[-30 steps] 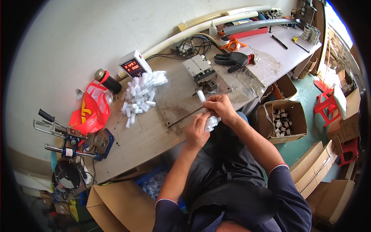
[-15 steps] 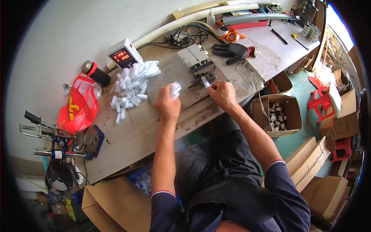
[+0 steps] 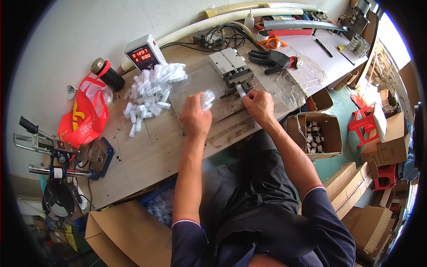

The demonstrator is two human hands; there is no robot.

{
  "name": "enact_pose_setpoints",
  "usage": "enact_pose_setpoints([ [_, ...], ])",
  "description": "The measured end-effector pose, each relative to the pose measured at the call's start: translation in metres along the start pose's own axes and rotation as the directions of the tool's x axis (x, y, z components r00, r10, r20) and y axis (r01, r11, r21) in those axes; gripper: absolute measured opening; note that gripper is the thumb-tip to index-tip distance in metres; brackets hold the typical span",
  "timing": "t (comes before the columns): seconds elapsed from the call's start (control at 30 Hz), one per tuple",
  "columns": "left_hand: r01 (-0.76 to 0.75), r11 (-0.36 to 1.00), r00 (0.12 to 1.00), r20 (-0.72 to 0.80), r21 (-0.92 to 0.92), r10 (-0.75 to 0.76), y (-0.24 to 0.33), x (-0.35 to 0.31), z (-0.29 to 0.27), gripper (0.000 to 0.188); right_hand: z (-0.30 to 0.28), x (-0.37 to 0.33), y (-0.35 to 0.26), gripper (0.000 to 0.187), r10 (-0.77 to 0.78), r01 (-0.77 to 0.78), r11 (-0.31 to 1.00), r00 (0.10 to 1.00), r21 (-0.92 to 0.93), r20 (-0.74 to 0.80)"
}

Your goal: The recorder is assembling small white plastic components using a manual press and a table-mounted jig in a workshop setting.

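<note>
My left hand [image 3: 195, 116] is closed around a small bunch of white coil-ribbed pieces [image 3: 207, 100], whose ends stick out beside the thumb. My right hand [image 3: 259, 106] pinches one white coil-ribbed piece [image 3: 240, 91]. That piece's far end is at the dark jaws of a metal clamping device [image 3: 230, 66]; whether it touches them I cannot tell. Left of the device lies a heap of similar white pieces [image 3: 153, 89], with thin wires among them.
A counter box with red digits [image 3: 143, 54] stands behind the heap. Leftward are a black flask [image 3: 110, 75], a red bag [image 3: 84, 120] and a lever press [image 3: 58, 155]. A black glove [image 3: 271, 60] lies right of the device; a carton [image 3: 329, 133] of short rings stands below.
The view has shifted slightly. My right hand keeps its pinch on the white piece at the device's jaws, and my left hand still holds its bunch.
</note>
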State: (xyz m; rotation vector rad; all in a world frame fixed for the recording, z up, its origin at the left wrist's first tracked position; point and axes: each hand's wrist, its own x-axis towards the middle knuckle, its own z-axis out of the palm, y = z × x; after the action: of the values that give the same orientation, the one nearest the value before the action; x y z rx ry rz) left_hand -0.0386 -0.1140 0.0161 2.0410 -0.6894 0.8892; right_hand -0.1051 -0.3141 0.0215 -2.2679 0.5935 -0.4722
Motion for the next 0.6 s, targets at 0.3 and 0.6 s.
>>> enact_pose_setpoints([
  [0.3, -0.053, 0.998, 0.998, -0.040, 0.041, 0.055, 0.006, 0.002, 0.004, 0.030, 0.005, 0.004, 0.004, 0.030, -0.047, 0.044, 0.998, 0.997, -0.051, -0.055],
  [0.6, -0.008, 0.999, 0.968, 0.251, -0.046, 0.020, 0.026, 0.002, 0.036, 0.022, 0.006, -0.008, 0.011, 0.024, -0.104, 0.106, 0.994, 0.984, 0.010, -0.147],
])
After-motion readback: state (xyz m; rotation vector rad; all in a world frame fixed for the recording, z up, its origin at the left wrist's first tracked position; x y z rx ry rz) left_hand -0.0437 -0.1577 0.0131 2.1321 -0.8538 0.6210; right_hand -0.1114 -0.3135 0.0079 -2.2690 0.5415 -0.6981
